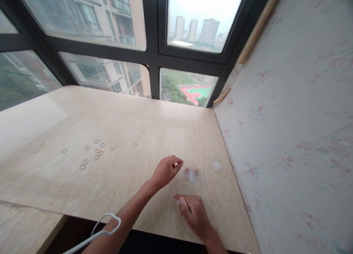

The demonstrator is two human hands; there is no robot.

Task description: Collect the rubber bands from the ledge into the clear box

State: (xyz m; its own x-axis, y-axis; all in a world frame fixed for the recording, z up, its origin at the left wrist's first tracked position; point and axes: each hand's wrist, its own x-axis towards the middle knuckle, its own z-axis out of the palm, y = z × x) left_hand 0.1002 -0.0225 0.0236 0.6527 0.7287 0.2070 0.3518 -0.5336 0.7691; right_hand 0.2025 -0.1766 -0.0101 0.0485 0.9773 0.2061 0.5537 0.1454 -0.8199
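My left hand hovers just left of a small clear plastic box. Its thumb and fingertips come together in a pinch, and whatever they may hold is too small to make out. A ring shows on one finger. Inside the box are reddish bands, more bands on the right side, and a white label or paper piece. Below the box, my right hand is closed, thumb against the index finger, which points left. Anything between them cannot be made out.
Several thin rings lie scattered on the left of the marbled countertop. A crumpled clear and white scrap lies right of the box. Dark window frames rise behind; a floral wall bounds the right. A white looped cord crosses my left forearm.
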